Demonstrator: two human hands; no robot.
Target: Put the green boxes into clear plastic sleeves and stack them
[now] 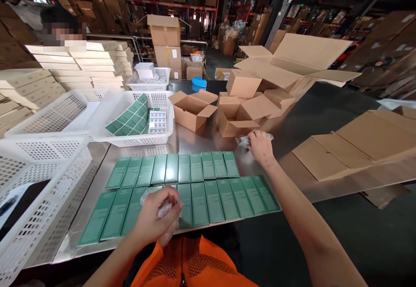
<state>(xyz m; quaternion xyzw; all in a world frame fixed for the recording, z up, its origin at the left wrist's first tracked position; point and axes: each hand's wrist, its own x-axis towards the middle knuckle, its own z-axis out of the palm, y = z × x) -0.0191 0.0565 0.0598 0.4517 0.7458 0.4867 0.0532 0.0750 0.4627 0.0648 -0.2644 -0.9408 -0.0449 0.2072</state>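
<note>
Two rows of slim green boxes [195,183] lie side by side on the steel table [191,141] in front of me. My left hand [156,220] hovers over the near row, closed on a crumpled piece of clear plastic wrap [164,209]. My right hand [260,146] reaches past the far row and rests on another bit of clear plastic wrap [243,139], just in front of a small open cardboard box [235,120]. I cannot tell whether the right hand grips it or only touches it.
A white basket [130,137] with more green boxes stands behind the rows; other white baskets [39,178] stand at left. Small open cartons [193,109] and a large open carton [292,63] sit at the back, flat cardboard [357,148] at right. A person stands far left.
</note>
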